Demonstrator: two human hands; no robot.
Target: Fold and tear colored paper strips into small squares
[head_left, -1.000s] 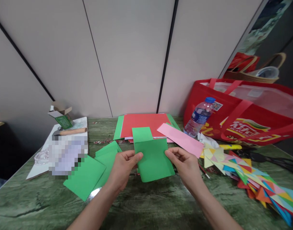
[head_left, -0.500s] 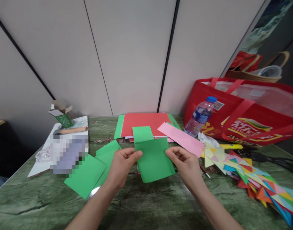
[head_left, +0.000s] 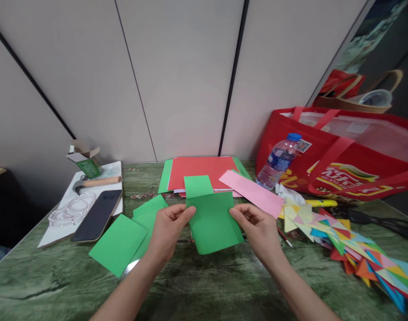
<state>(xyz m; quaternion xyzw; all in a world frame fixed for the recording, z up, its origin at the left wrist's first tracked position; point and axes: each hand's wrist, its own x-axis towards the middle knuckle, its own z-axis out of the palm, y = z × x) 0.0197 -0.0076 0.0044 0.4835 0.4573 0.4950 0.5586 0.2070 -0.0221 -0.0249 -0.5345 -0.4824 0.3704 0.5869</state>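
Between my hands a square of green paper (head_left: 214,225) is held up above the table, its lower edge bowed. My left hand (head_left: 170,225) pinches its left edge between thumb and fingers. At the opposite edge, my right hand (head_left: 254,223) pinches it the same way. Just behind the sheet, a green paper strip (head_left: 197,185) lies partly hidden over the paper stack. Beside my left forearm are several loose green paper squares (head_left: 119,245), overlapping on the table.
Red and green sheets (head_left: 204,171) lie stacked by the wall with a pink strip (head_left: 252,194) across them. On the right are a water bottle (head_left: 279,160), a red bag (head_left: 351,165) and folded paper pieces (head_left: 361,249). A hammer (head_left: 99,182) and a phone (head_left: 97,216) sit left.
Both hands keep their pinch on the green paper and have hardly moved. The view has shifted very slightly, and the phone now shows clearly where it was blurred into blocks.
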